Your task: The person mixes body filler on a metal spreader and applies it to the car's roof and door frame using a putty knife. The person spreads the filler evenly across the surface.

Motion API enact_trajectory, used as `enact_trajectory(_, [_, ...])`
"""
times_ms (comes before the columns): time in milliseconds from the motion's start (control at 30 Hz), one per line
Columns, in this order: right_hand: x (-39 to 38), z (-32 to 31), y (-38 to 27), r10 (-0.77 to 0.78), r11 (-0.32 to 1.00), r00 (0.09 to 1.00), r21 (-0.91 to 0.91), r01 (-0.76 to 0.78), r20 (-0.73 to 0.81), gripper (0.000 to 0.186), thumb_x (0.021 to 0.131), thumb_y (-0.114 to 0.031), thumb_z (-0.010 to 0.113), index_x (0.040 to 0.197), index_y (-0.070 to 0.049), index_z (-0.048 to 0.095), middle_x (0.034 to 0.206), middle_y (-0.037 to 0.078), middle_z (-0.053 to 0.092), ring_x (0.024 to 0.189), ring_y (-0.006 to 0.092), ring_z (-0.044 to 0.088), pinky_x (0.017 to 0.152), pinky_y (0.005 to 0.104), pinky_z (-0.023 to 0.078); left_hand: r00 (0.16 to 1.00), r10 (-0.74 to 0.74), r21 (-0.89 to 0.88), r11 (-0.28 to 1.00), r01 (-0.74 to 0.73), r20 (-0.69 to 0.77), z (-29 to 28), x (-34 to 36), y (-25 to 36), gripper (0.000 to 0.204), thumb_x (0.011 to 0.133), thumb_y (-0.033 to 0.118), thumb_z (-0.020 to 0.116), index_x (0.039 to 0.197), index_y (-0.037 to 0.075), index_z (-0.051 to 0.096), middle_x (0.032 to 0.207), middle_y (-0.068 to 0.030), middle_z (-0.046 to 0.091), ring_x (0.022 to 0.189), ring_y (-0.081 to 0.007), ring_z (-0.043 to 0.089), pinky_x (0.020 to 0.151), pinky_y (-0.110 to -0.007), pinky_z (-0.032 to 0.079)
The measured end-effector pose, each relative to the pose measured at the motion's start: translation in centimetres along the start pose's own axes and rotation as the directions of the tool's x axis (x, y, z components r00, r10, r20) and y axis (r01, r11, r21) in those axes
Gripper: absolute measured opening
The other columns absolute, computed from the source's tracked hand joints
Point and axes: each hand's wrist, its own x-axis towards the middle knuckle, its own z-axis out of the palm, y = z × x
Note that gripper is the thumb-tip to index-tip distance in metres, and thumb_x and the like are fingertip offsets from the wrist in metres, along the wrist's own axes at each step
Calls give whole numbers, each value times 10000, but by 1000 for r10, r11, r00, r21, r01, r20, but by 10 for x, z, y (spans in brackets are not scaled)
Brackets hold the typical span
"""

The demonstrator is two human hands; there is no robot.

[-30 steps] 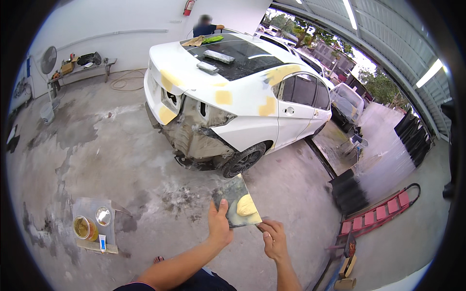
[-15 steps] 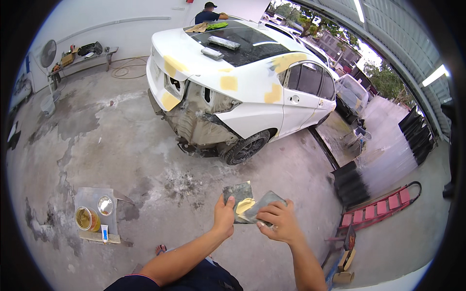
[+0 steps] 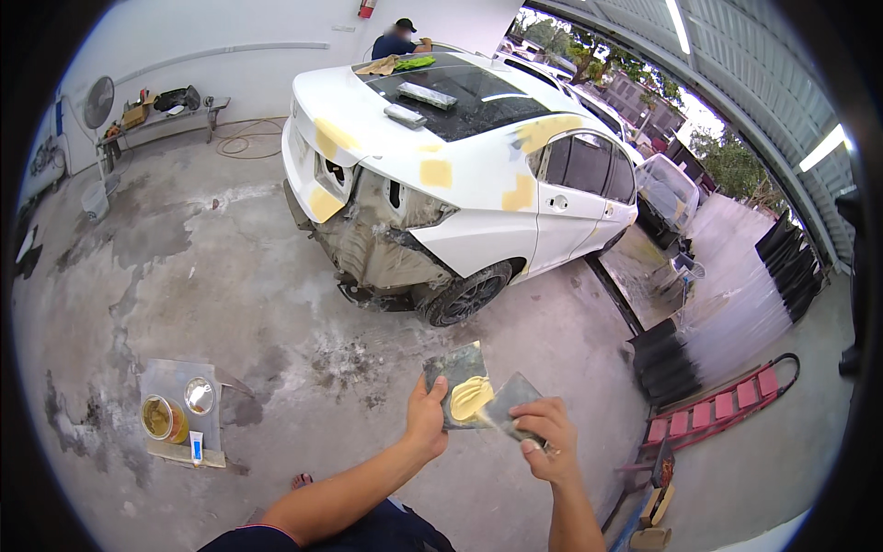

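Note:
My left hand [image 3: 427, 416] is closed round the edge of a dark flat mixing board [image 3: 444, 370], its thumb on top. A mound of pale yellow body filler [image 3: 471, 398] lies spread on the board. In my right hand [image 3: 546, 434] is a dark grey flat spreader [image 3: 511, 397], gripped between thumb and fingers. Its left edge comes close to the filler at the board's right side; whether they touch I cannot tell. Ahead stands a white car [image 3: 487, 226] with yellow filler patches and its rear bumper off.
A low stand [image 3: 210, 432] at the left holds an open filler tub [image 3: 164, 419], a round lid [image 3: 200, 396] and a small tube [image 3: 197, 446]. A red step ladder [image 3: 717, 410] lies at the right. Another person [image 3: 394, 42] works beyond the car. Sanding blocks [image 3: 427, 95] rest on its rear glass.
The spreader has moved right, off the middle of the board, with my right hand. The filler now shows as a wider, rounder mound. My left hand stays nearly in place.

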Motion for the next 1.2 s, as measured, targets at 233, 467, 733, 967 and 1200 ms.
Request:
enact_trajectory(233, [-31,16,23,249,940,942,291,-179,-223,508,1044,-453,453,1183,9,610,1247,191,564,1150,269,557,988,401,442,990,43,-107,994,-29,134,18,-13,9,282,1066,171,529,1331,80,497,1243,-52,625,1101,-187,624,953,-364,532])
enact_trajectory(467, [-21,36,-4,503,668,718,743,31,-482,434,1049,-393,437,1197,-30,624,1289,197,606,1221,303,544,1061,450,409,982,83,-93,993,-68,168,40,-12,6,288,1076,183,520,1338,63,512,1239,-51,637,1074,-168,629,936,-336,540])
enact_trajectory(733, [-31,-34,12,141,896,922,-350,-274,-361,246,857,-238,640,1048,-132,754,1187,36,703,1168,282,603,976,459,368,865,238,505,731,-459,441,34,-17,17,369,1094,230,480,1431,83,513,1039,-97,676,928,-171,651,832,-283,507])
enact_trajectory(967, [-21,0,-8,-76,933,997,-354,68,-7,268,808,-234,672,1065,-240,749,1229,-31,685,1169,193,628,958,574,318,635,229,587,245,-771,738,56,-53,50,396,1107,249,416,1462,113,528,940,-88,713,721,-121,555,718,-300,482])
enact_trajectory(1200, [-41,41,11,512,573,694,803,162,-505,458,1001,-496,499,1278,-159,640,1391,139,588,1213,355,596,952,532,508,771,548,367,678,-637,325,39,-33,67,414,1080,151,481,1486,89,428,1145,-125,679,922,-192,677,831,-323,557])
